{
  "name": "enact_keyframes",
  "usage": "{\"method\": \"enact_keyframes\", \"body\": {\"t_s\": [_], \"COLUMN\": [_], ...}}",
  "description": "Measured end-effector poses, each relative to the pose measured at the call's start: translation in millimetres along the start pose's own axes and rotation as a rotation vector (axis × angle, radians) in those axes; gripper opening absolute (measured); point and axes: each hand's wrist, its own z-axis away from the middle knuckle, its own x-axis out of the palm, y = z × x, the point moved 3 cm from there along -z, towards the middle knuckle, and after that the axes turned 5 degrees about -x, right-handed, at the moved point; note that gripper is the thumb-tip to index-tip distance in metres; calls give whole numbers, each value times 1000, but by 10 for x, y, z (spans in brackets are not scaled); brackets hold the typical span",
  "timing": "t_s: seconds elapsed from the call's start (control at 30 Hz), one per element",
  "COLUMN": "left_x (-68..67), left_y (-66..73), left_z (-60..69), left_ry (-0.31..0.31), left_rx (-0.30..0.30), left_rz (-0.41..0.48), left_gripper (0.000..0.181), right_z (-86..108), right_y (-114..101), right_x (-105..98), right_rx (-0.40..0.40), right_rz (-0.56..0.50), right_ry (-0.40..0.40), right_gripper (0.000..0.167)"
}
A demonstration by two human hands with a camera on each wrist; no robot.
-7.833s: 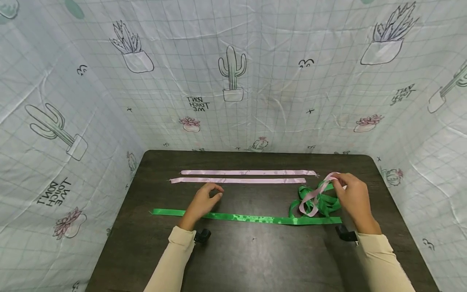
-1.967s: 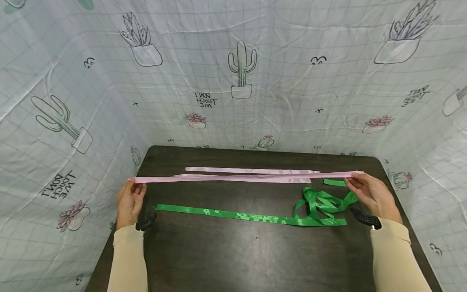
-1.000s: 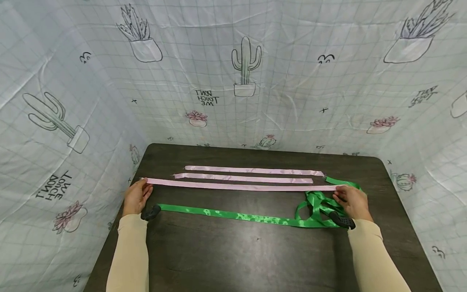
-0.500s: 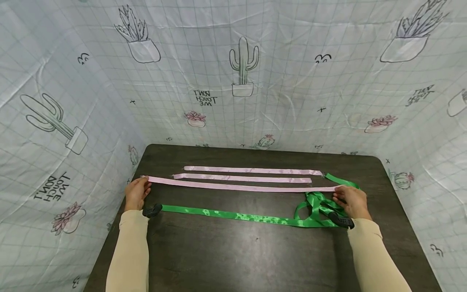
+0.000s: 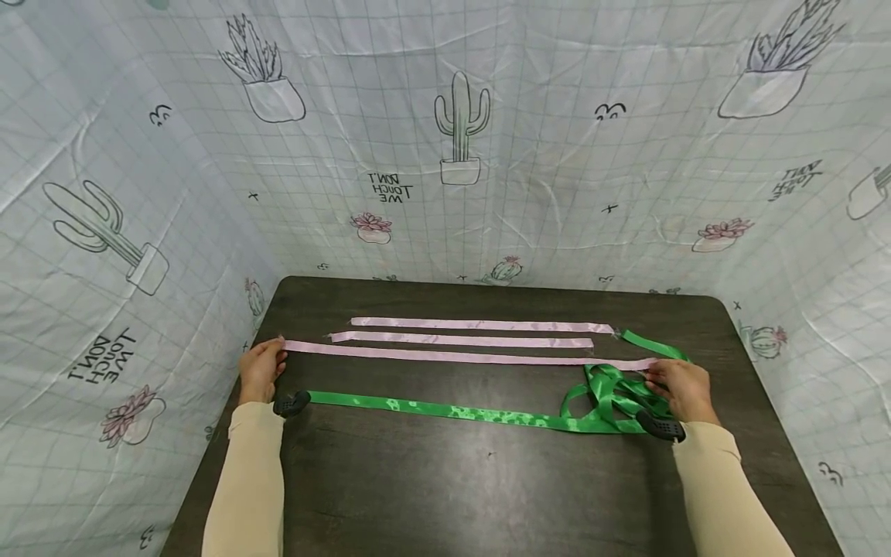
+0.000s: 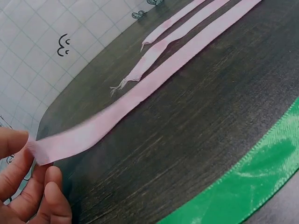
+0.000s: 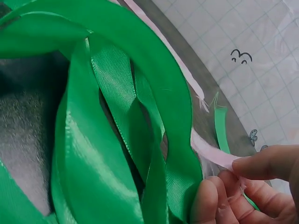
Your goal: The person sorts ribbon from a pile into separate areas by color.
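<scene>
A long pink ribbon (image 5: 431, 356) is stretched nearly straight between both hands, the nearest of three pink strips. My left hand (image 5: 261, 371) pinches its left end; in the left wrist view that end of the pink ribbon (image 6: 70, 144) rises off the table at the fingertips. My right hand (image 5: 682, 387) pinches the other end between thumb and fingers, just over a heap of loose green ribbon (image 5: 609, 391). In the right wrist view the green loops (image 7: 103, 116) fill the foreground, and the pinched pink end (image 7: 219, 156) shows behind them.
Two shorter pink ribbons, the far one (image 5: 480, 325) and the middle one (image 5: 459, 340), lie side by side with frayed ends. A straight green ribbon (image 5: 418, 406) crosses nearer the person. The dark table (image 5: 445, 495) meets a patterned cloth backdrop (image 5: 557, 155).
The right hand, earlier lifting the pink ribbon off the green heap, now holds it stretched with the left hand. The ribbon came down nearer the person, and the right hand has just shifted slightly right.
</scene>
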Motion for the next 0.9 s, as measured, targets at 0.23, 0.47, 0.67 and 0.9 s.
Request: {"method": "enact_keyframes", "body": {"t_s": [0.23, 0.47, 0.67, 0.9], "left_x": [-13, -64, -80, 91], "left_y": [-14, -20, 44, 63], "left_z": [25, 117, 265, 553], "left_ry": [11, 59, 122, 105], "left_rx": [12, 43, 171, 331], "left_rz": [-43, -116, -160, -238], "left_gripper": [38, 40, 38, 29], "right_z": [1, 56, 135, 252], "right_y": [13, -28, -223, -313], "right_x": [-85, -218, -236, 17], "right_rx": [-7, -59, -310, -630], "right_rz": [-31, -27, 404, 901], "right_ry": [35, 47, 121, -183], "right_gripper": [25, 28, 16, 28]}}
